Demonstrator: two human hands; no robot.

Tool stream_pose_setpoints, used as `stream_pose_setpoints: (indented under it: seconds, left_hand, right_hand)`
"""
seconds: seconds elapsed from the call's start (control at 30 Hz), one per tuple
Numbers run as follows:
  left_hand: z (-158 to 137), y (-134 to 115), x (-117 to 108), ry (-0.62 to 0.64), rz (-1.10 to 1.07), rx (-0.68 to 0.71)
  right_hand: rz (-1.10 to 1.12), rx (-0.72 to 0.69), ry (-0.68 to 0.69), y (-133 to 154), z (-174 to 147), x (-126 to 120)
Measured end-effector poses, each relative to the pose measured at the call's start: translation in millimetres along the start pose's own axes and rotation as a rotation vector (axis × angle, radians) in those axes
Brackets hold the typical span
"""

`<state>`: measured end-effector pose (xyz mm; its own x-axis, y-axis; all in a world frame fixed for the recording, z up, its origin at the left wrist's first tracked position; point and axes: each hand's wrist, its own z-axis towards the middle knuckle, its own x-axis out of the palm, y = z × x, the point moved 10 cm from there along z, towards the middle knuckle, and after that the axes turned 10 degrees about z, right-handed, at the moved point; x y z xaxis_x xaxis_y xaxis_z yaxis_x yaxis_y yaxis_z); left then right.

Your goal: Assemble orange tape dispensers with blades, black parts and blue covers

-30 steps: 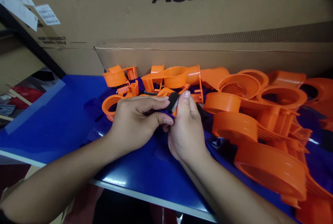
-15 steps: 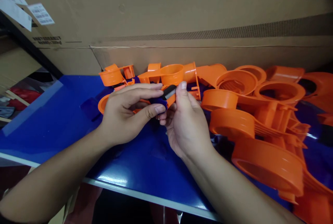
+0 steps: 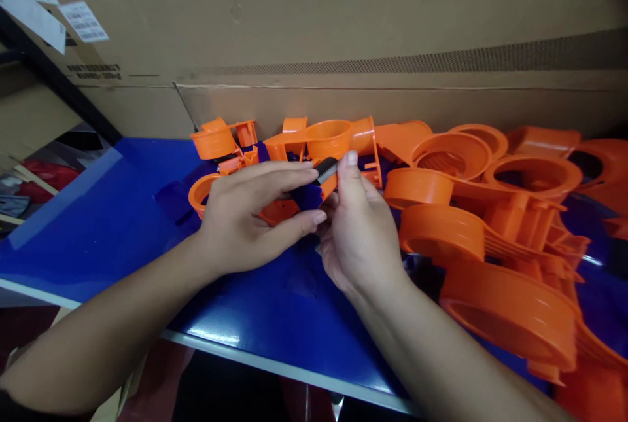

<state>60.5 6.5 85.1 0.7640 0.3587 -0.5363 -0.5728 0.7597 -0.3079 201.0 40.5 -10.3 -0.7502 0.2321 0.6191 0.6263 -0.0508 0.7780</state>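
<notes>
- I see toothed blade (image 3: 327, 172) before carton (image 3: 196, 23), long axis slanting carton-ward from left hand (image 3: 240, 218) to right hand (image 3: 363, 226).
- Right hand grips orange piece (image 3: 330, 188) under blade; left hand's hold, I can't tell.

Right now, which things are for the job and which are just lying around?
For the job, I think:
left hand
right hand
black toothed strip at their fingertips
orange pieces on the table, probably

Probably just lying around:
cardboard box behind
red thing, far left

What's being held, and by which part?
A small orange and blue piece: the right grip pinches its right end; whether the left grip holds too is unclear.
</notes>
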Motion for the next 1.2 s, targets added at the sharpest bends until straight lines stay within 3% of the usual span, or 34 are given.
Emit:
stream_pose_setpoints:
  seconds: [0.23, 0.47, 0.63, 0.87, 1.2]
  left_hand:
    - [0.1, -1.0, 0.7, 0.017, 0.016, 0.030]
    - [9.0, 42.9, 4.8, 0.098, -0.282, -0.267]
    - [10.8, 56.1, 7.5, 0.114, -0.370, -0.340]
    - [14.0, 51.8, 3.6, 0.088, -0.446, -0.267]
    - [15.5, 36.2, 3.8, 0.096, -0.414, -0.079]
  right_hand:
    - [0.000, 0.020, 0.008, -1.0, 0.6, 1.6]
    - [0.000, 0.157, 0.051, -4.5, -1.0, 8.2]
    - [-0.029, 0.151, 0.090, -3.8, -0.7, 8.7]
    - [-0.056, 0.166, 0.133, -0.4, -0.2, 12.0]
    - [-0.068, 0.335, 0.207, -16.4, -0.9, 17.1]
